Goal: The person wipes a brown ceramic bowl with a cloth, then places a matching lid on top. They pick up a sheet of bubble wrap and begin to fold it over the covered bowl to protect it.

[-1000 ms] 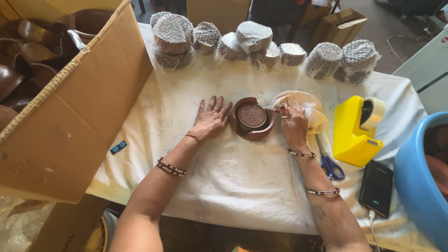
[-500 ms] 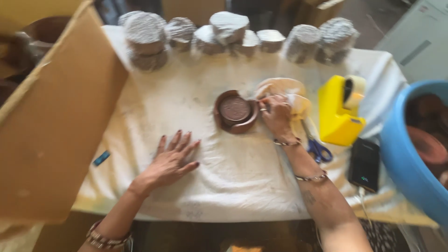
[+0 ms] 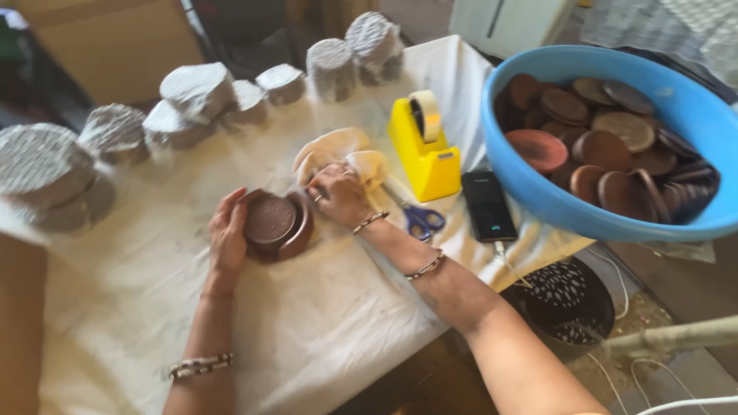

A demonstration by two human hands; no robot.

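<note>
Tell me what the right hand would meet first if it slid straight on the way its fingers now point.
The right hand rests on a cream cloth, fingers pointing up-left across the table. Past the cloth comes bare white table cover, then probably the row of foil-wrapped bundles, though depth is hard to judge.
</note>
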